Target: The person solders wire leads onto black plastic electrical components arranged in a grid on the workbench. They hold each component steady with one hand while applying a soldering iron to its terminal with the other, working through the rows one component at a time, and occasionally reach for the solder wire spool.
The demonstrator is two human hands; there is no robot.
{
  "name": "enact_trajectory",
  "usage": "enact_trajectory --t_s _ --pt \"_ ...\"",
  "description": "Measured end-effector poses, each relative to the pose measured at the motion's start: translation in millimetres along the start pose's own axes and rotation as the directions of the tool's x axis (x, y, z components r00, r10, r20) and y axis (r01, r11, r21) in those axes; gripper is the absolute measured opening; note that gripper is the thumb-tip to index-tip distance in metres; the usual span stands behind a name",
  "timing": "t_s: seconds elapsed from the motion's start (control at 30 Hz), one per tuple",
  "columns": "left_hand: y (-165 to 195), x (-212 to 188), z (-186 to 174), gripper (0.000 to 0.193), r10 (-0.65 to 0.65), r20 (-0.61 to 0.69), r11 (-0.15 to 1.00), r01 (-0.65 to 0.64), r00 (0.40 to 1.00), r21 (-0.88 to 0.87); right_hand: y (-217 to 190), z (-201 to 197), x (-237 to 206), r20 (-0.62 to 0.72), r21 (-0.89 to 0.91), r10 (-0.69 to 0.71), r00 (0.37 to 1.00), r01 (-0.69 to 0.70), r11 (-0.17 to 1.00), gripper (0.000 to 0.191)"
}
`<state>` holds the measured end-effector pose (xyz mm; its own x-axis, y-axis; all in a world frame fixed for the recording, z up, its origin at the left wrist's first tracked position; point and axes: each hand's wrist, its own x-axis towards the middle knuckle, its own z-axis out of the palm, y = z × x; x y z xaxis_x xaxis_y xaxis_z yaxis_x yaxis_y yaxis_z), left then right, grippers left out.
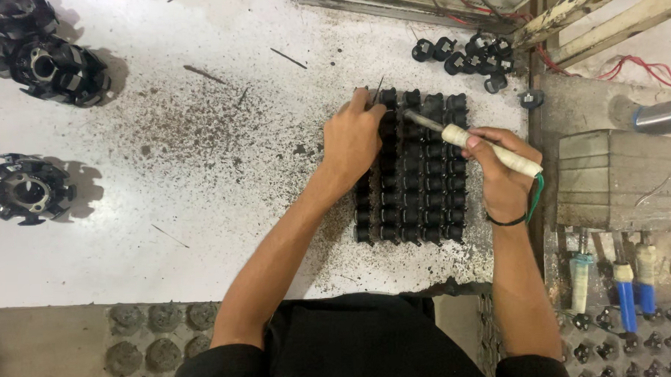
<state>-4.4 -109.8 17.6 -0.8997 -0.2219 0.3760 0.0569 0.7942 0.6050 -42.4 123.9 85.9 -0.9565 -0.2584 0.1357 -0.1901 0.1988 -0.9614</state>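
My right hand (502, 171) grips a soldering iron (468, 139) with a tape-wrapped handle; its metal tip rests on the upper rows of a block of small black parts (421, 185) set in tight rows on the white table (202, 215). My left hand (351, 140) lies on the block's upper left corner, pinching a thin wire (377, 90) that sticks up from it. A black band circles my right wrist, and a green lead runs down from the iron's handle.
Several loose black parts (468, 57) lie behind the block. Black round rotor-like assemblies sit at the far left (25, 190) and top left (56, 68). Tape-handled tools (625, 282) stand at the lower right by a wooden block (618, 179). Dark debris litters the table.
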Motion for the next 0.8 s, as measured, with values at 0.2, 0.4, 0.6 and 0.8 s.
enact_trajectory --t_s 0.2,0.4,0.6,0.8 --pt "-0.1 -4.4 7.2 0.024 0.033 0.022 0.999 -0.033 0.999 0.008 2.3 -3.6 -11.9 0.024 -0.083 -0.030 0.999 0.032 0.996 0.016" --pt "1.1 -1.3 13.1 0.020 0.063 0.031 0.997 -0.064 0.998 0.033 -3.4 -1.1 -8.2 0.035 -0.103 0.015 0.999 -0.012 0.995 0.017" --pt "3.0 -2.2 17.0 0.017 0.065 0.050 0.996 -0.068 0.997 0.051 -14.8 -1.6 -2.8 0.097 -0.223 0.036 0.995 -0.013 0.975 0.017" --pt "4.5 1.7 20.5 0.023 0.057 0.060 0.996 -0.061 0.997 0.067 -22.9 5.2 -1.3 0.095 -0.245 0.003 0.995 0.020 0.969 0.016"
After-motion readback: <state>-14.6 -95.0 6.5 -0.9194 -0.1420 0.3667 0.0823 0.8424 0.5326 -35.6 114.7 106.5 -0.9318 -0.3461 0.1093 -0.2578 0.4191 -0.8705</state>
